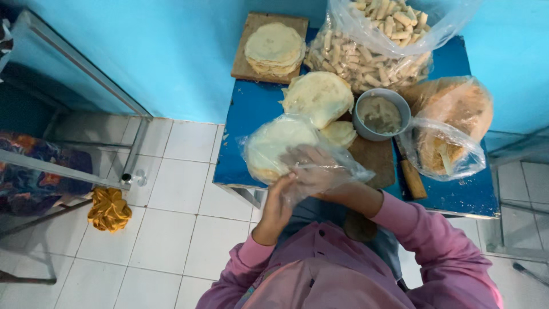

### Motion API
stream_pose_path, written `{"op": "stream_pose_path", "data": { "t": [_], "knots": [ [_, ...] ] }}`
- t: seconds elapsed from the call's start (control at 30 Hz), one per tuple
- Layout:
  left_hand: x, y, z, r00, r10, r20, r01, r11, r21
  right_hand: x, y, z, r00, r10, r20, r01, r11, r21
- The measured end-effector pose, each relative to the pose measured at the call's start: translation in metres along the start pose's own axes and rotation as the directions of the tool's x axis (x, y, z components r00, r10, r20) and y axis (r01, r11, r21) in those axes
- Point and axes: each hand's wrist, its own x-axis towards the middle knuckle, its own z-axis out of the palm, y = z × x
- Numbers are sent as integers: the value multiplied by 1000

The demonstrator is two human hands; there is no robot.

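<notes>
- Head view, nearest edge: pink sleeves rise from 6 o'clock toward the middle of the frame.
- Left hand, just below centre, has its fingers closed on the lower edge of a clear plastic bag.
- Right hand sits inside that bag, fingers spread under the film, against a stack of pale round wrappers held in the bag.
- Bagged stack sits at centre, above the near edge of the blue table.
- Wooden cutting board, just at 3 o'clock of the hands, lies partly hidden by the bag.
- Wooden handle rests at 3 o'clock, past the board; its blade cannot be made out.
- Second open bag of orange-tan wrappers lies further toward 3 o'clock.
- Grey bowl of pale paste stands at 1 o'clock, touching a loose wrapper pile at 12 o'clock.
- Square wooden board at 12 o'clock, far edge, carries another wrapper stack.
- Large bag of small rolled pieces lies at 1 o'clock against the turquoise wall.
- Yellow cloth lies on the white tiled floor at 9 o'clock.
</notes>
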Motion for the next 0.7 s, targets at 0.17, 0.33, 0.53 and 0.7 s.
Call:
{"op": "stream_pose_path", "data": {
  "t": [0.17, 0.33, 0.53, 0.7],
  "knots": [
    [-40, -1, 22, 999, 36, 41, -34, 999, -29, 1, -11, -17, 997, -37, -69, 41, 997, 60],
    [-39, -46, -11, 994, 102, -27, -102, 995, -2, 4, -17, -15, 999, -41, 12, 42, 993, -111],
    [-45, -81, -61, 814, 140, 563, -575, 329, 749, 12, -27, 6, 986, 92, 142, -68, 984, -167],
    [-59, -4, -34, 876, -344, 338, -210, 358, 910, 15, -32, 0, 990, 88, 110, -74, 989, -125]
  ]
}}
